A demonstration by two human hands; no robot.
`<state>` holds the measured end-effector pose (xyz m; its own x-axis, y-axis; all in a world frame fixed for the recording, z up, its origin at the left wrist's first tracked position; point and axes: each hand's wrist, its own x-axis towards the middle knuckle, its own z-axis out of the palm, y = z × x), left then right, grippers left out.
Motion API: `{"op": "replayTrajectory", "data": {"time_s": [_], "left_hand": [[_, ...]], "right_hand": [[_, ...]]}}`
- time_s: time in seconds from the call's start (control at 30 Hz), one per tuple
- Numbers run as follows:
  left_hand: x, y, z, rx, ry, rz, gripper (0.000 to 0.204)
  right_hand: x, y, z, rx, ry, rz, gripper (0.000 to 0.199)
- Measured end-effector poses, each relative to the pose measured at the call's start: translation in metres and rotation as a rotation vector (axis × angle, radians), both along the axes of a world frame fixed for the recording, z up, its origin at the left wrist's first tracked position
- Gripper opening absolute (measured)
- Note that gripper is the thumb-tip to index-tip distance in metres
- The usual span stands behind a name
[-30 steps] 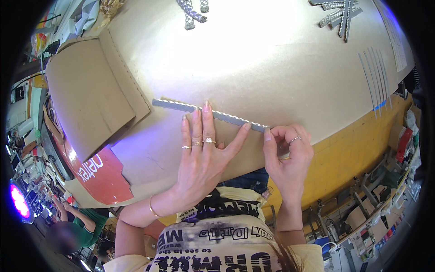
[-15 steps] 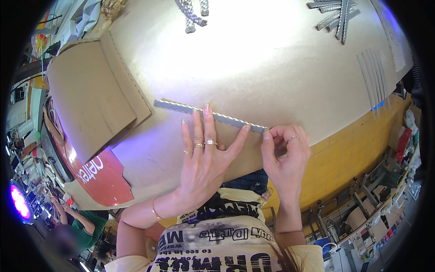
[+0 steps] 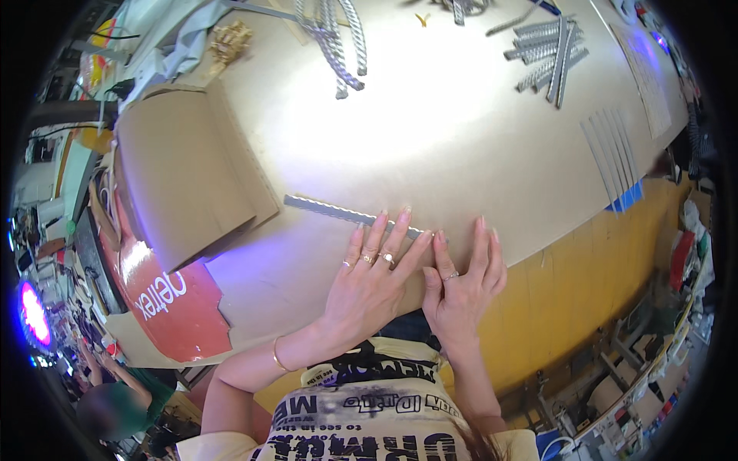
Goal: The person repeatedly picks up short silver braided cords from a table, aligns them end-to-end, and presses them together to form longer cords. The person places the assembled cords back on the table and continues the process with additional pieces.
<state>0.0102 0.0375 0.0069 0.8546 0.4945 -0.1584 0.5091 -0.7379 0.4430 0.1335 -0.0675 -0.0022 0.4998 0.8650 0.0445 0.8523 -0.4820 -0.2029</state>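
A narrow grey strip with a white braided edge (image 3: 323,207) lies slantwise on the brown-covered table in front of me. My left hand (image 3: 365,280) rests with its fingers spread, the fingertips over the right half of the strip. Close beside it, at the strip's right end, is my right hand (image 3: 465,288). Its index fingertip comes down at that end, while the other fingers stretch forward, apart and holding nothing. My left fingers cover part of the strip, and its right tip is hard to make out.
A bent cardboard piece (image 3: 184,169) stands at the left, above a red sheet (image 3: 165,307). Braided cords (image 3: 330,46) lie at the far side. To the right are a pile of grey braided strips (image 3: 547,58) and several thin grey strips (image 3: 611,157) by the table edge.
My right hand has let go of its pinch at the strip's end and stretched its fingers out. The left hand has shifted toward the right end. The whole view has moved slightly.
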Motion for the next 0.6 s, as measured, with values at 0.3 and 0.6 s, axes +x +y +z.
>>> {"op": "replayTrajectory", "data": {"time_s": [0.3, 0.6], "left_hand": [[-0.049, 0.036, 0.004, 0.064, 0.042, 0.272, 0.064], [-0.058, 0.030, -0.013, 0.109, -0.115, 0.218, 0.067]], "right_hand": [[0.001, -0.003, 0.009, 0.061, -0.014, -0.043, 0.038], [-0.005, 0.038, 0.014, 0.283, 0.211, 0.231, 0.032]]}}
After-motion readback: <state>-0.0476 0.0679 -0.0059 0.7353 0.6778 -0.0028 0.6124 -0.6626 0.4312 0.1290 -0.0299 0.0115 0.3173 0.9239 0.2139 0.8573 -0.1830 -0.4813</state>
